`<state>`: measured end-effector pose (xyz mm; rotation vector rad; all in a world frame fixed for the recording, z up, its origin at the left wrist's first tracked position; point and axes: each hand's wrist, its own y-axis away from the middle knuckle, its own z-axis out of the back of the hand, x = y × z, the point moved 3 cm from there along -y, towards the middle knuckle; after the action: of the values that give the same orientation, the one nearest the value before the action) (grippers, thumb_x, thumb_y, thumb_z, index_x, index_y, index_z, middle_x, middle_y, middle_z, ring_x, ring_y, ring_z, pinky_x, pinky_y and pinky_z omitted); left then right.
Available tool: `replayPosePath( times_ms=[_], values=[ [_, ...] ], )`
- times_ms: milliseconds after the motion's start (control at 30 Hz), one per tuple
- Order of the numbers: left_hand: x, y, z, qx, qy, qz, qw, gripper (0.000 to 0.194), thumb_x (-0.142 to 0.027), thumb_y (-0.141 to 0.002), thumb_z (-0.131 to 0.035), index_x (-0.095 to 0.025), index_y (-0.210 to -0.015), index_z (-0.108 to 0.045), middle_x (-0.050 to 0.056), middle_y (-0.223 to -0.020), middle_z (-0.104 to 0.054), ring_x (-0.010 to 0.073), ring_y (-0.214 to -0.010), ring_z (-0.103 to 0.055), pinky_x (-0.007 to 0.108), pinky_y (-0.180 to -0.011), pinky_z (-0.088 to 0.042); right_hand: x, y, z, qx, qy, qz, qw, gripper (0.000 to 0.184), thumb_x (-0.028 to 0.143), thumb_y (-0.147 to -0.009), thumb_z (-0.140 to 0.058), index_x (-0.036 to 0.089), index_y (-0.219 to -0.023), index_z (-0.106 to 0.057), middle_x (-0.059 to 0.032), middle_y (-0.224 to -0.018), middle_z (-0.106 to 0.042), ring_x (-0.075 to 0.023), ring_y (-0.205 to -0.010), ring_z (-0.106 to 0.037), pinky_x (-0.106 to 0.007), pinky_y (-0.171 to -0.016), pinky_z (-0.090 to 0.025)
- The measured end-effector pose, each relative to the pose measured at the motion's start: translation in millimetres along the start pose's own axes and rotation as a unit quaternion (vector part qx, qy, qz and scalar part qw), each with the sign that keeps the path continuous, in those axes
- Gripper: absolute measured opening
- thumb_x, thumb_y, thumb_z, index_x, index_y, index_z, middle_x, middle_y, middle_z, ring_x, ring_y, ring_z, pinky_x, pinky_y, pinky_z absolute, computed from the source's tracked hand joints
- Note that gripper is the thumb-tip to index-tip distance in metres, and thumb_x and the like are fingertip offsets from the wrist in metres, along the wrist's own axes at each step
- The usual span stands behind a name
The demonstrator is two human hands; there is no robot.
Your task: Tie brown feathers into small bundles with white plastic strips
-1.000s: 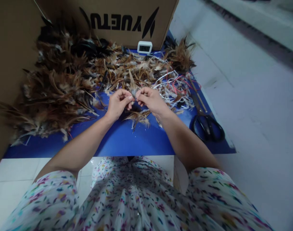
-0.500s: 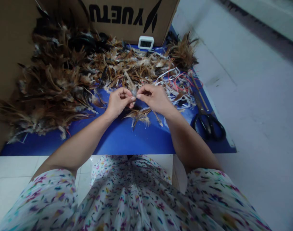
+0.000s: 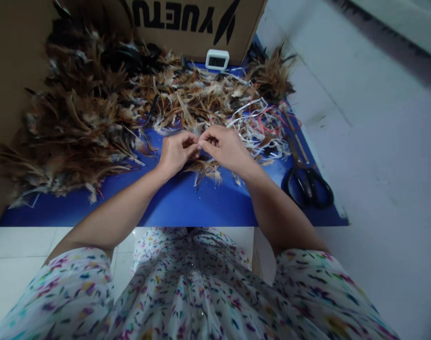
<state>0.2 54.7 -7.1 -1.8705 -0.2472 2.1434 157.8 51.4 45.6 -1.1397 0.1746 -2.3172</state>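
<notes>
My left hand (image 3: 180, 150) and my right hand (image 3: 223, 144) meet fingertip to fingertip above the blue tabletop (image 3: 197, 208). Both are closed in a pinch at the base of a feather (image 3: 187, 115), whose brown tip points away from me and whose fluffy grey end sits at my fingers. The fingers hide the quill end. Just below my hands lie a few loose brown feathers (image 3: 210, 171). Beyond them spreads a layer of brown feathers (image 3: 169, 97), and a tall heap of feathers (image 3: 77, 132) rises to the left.
Black-handled scissors (image 3: 309, 186) lie at the right edge beside a thin stick (image 3: 298, 140). White and red strips (image 3: 263, 125) are tangled right of my hands. A small white digital clock (image 3: 217, 60) stands before a cardboard box (image 3: 187, 40). Another feather bunch (image 3: 274, 75) sits at the back right.
My right hand's fingertips have come in against my left fingertips at the feather's base. The feather leans slightly more to the left. The whole view has shifted a little.
</notes>
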Motion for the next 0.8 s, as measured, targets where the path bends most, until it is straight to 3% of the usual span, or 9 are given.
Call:
replayPosePath(
  times_ms=[100, 233, 467, 800],
  values=[
    [-0.5, -0.2, 0.8, 0.001, -0.011, -0.013, 1.0, 0.042, -0.057, -0.074, -0.082, -0.017, -0.077, -0.067, -0.001, -0.059, -0.066, 0.0113, -0.05, -0.063, 0.022, -0.05, -0.05, -1.2, -0.6, -0.9, -0.009, -0.014, 0.002, 1.0, 0.009, 0.018, -0.084, -0.062, 0.019, -0.076, -0.066, -0.0008, -0.079, -0.064, -0.0139, -0.074, -0.052, -0.03, -0.076, -0.041],
    [0.0, -2.8, -0.8, 0.016, 0.056, 0.027, 0.998, 0.036, -0.048, -0.074, -0.084, -0.018, -0.075, -0.065, -0.002, -0.056, -0.065, 0.0106, -0.047, -0.06, 0.022, -0.05, -0.051, -8.1, -2.5, 4.4, -0.018, -0.05, -0.019, 0.998, 0.007, 0.022, -0.086, -0.062, 0.021, -0.088, -0.069, -0.0004, -0.082, -0.065, -0.0136, -0.071, -0.05, -0.029, -0.072, -0.042],
    [-4.0, -5.6, -3.2, 0.025, 0.116, 0.043, 0.992, 0.032, -0.035, -0.073, -0.088, -0.017, -0.071, -0.06, -0.002, -0.056, -0.064, 0.0094, -0.047, -0.06, 0.022, -0.05, -0.052, -8.7, -2.7, 6.5, 0.045, -0.013, 0.033, 0.998, 0.027, 0.015, -0.085, -0.059, 0.022, -0.107, -0.072, -0.0028, -0.093, -0.065, -0.0163, -0.079, -0.056, -0.031, -0.079, -0.044],
    [-6.9, -5.2, -4.2, 0.034, 0.121, 0.03, 0.992, 0.041, -0.046, -0.07, -0.089, -0.018, -0.072, -0.06, -0.003, -0.055, -0.063, 0.0089, -0.046, -0.06, 0.02, -0.048, -0.051, -8.5, -4.0, 2.8, 0.028, 0.018, 0.038, 0.999, 0.01, 0.016, -0.087, -0.057, 0.02, -0.079, -0.063, -0.0033, -0.087, -0.064, -0.0164, -0.083, -0.056, -0.031, -0.083, -0.042]
  ],
)
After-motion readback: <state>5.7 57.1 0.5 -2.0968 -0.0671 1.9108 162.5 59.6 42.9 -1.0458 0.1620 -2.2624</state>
